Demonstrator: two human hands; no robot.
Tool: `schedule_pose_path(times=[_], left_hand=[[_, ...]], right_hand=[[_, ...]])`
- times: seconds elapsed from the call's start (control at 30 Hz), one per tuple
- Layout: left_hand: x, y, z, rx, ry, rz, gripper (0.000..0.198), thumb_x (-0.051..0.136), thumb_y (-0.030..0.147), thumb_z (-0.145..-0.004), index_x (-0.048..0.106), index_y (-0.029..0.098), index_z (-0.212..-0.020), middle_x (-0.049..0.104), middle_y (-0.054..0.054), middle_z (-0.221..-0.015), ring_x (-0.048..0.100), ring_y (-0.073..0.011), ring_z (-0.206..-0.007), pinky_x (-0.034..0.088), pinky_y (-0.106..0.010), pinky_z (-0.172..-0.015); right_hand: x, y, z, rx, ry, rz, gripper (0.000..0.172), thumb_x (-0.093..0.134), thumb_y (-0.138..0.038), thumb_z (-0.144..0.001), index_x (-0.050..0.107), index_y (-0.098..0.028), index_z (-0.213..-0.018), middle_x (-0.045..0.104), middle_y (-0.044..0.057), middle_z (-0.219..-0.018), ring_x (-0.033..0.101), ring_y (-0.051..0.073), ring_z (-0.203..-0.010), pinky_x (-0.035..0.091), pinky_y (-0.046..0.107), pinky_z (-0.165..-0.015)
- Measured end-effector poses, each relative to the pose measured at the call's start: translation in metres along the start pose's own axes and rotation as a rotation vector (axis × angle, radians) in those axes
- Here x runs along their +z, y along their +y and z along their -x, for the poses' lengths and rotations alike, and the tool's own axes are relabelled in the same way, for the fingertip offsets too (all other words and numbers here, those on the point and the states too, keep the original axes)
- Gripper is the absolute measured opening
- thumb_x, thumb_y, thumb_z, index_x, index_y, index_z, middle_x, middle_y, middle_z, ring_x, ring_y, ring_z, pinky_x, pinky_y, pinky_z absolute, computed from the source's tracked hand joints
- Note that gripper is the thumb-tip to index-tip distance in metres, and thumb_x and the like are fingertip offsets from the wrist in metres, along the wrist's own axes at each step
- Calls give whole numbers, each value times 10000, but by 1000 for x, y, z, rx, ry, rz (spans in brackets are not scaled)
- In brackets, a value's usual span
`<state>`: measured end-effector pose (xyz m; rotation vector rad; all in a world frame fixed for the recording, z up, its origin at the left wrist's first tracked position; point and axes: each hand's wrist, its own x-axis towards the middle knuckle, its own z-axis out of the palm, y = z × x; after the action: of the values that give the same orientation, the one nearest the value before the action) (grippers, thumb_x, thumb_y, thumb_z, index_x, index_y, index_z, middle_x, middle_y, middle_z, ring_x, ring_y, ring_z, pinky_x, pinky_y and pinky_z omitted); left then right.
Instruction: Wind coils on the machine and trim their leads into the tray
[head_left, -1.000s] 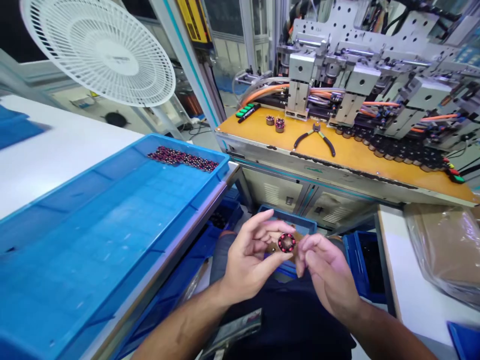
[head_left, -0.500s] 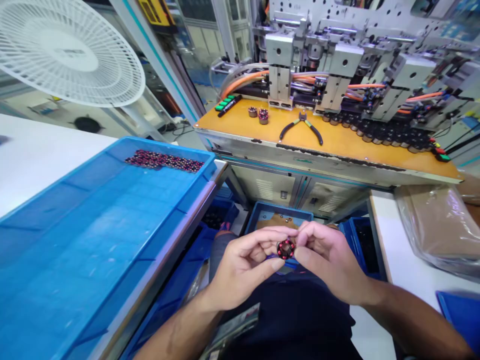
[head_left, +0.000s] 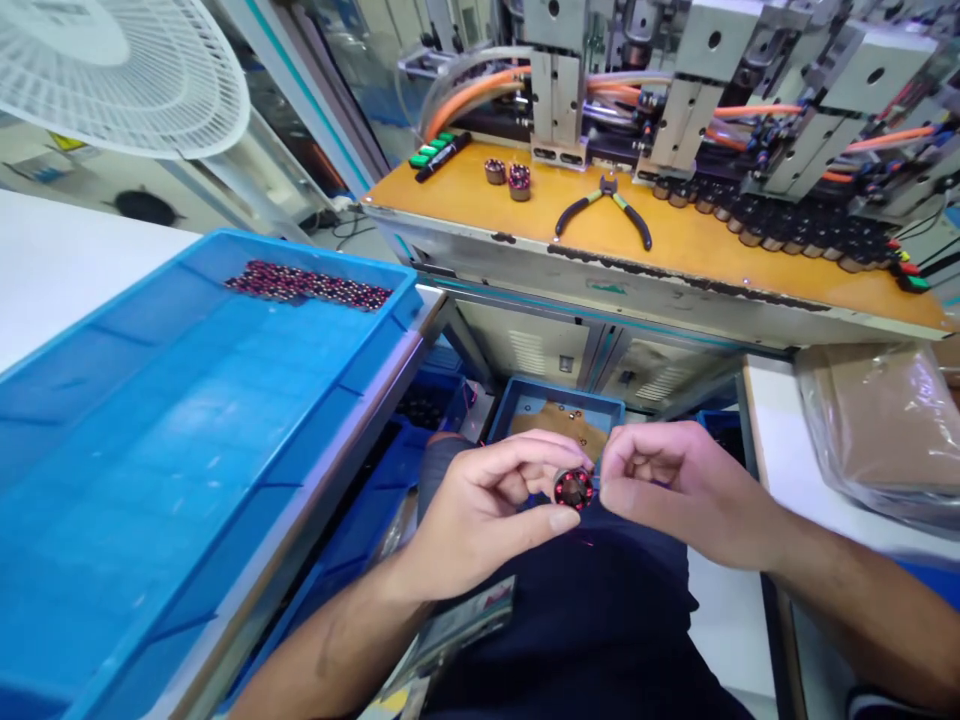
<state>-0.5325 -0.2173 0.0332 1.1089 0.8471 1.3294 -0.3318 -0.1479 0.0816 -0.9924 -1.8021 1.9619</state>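
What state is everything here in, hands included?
Left hand: gripping a ring-shaped part
Right hand: pinched beside that part
Pliers: lying open on the bench
Large blue tray: parts at far end
Cabinet doors: shut
Fan: running or not, cannot tell
Brown package: plastic-wrapped

Brightly lit — pale glare on blue tray (head_left: 199, 415).

A stator (head_left: 562, 490) is in the left hand (head_left: 472, 515), between a tray (head_left: 217, 420) at left and a bagged package (head_left: 885, 430) at right; pliers (head_left: 609, 189) lie on the far workbench (head_left: 465, 205).
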Motion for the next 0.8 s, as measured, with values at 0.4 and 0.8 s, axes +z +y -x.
schedule_pose_path(times=[0.4,0.8], left_hand=[[2,8,4,-335,-211,207,247,824,156,-722,780,184,-964,688,-18,-836,591,-51,-660,500,-138,-640],[3,-3,8,-127,-70,160,340,805,73,-715,788,257,-1000,690,-31,-1036,652,-75,-779,545,-159,-715]], right_hand=[[-16,-13,-13,-272,-133,218,225,812,-289,-769,697,-163,-915,605,12,-867,560,118,-785,476,226,-714],[3,-9,2,17,105,84,151,688,-274,-822,644,-166,-727,575,-42,-646,477,77,-588,376,190,-532]])
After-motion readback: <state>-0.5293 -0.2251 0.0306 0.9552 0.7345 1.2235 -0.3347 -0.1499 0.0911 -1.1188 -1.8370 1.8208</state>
